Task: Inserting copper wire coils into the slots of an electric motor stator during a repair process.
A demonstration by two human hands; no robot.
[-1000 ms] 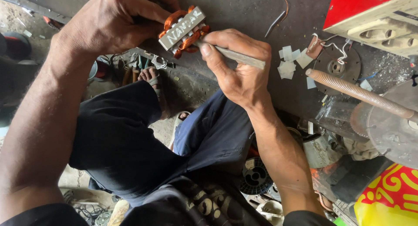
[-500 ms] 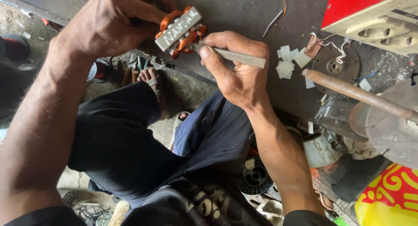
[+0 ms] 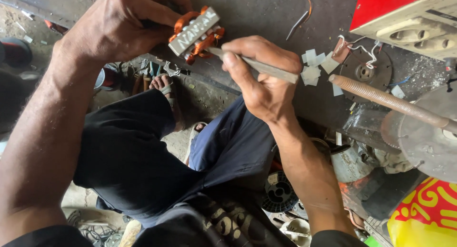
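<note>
Lighting: soft, even daylight, moderately bright; source direction unclear. Shadows: weak, diffuse; the dark counter (image 3: 266, 9) reads flat grey with a dull sheen. Darkest zones: the trousers (image 3: 128, 161) and the floor clutter at bottom centre, detail lost. Glare: mild highlights on the knuckles of the left hand (image 3: 119, 25) and on the red box (image 3: 404, 14). Focus: both hands sharp; right hand (image 3: 262, 80) crisp. Distortion: wide-angle stretch on the forearms toward the lower edges. Blur: slight softness at the corners.

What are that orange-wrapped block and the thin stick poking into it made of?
The wound block, gripped in the left hand: its coils look like enamelled copper wire, glossy orange, around a dull grey metal core. The flat tool in the right hand: probably bare steel, matte grey.
</note>
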